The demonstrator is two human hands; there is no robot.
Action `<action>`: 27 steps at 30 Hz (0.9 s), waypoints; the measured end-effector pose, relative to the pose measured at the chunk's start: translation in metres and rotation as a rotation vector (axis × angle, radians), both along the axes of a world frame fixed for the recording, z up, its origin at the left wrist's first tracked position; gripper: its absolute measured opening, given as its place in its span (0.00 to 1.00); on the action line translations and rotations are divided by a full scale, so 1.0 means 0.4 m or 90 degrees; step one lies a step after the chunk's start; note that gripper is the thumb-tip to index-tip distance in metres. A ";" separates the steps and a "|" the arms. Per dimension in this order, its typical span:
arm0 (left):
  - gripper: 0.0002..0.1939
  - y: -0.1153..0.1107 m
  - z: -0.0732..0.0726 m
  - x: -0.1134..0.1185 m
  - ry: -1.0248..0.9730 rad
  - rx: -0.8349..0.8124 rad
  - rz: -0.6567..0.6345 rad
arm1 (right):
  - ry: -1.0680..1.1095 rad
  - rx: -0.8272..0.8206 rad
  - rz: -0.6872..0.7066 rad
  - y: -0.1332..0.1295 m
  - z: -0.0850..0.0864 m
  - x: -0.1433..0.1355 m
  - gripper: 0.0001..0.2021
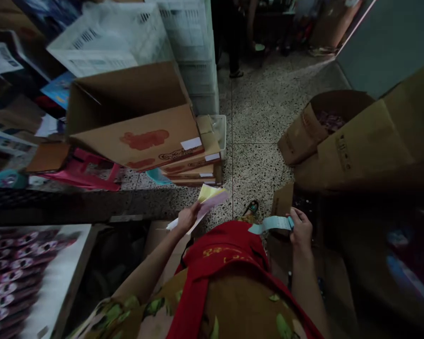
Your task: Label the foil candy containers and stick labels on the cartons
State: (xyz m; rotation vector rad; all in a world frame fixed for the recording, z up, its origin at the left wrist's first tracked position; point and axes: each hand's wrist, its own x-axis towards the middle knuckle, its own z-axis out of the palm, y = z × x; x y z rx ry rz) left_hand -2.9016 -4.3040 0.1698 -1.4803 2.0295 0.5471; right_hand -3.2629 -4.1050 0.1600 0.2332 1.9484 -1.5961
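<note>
My left hand (188, 217) is closed around a few loose sheets of paper (212, 199), white and yellow, that fan out to its right. In my right hand (301, 227) is a pale blue paper strip (273, 223), pinched at its right end. The strip curls away leftward, its free end over the red apron (226, 242) at my waist. Small print on it is too faint to read. Between the two hands there is a gap, and the papers and the strip do not touch.
A large open cardboard box (137, 136) stands ahead on the left, before stacked white crates (198, 70). Tall brown cartons (367, 141) line the right. A white table (67, 273) with rows of small packs is at lower left. Another person's foot (236, 74) shows on the speckled floor (254, 122).
</note>
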 end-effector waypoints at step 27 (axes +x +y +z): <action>0.22 -0.835 -0.357 -0.864 0.062 0.075 0.441 | -0.127 -0.008 0.661 -1.695 -0.374 -0.815 0.22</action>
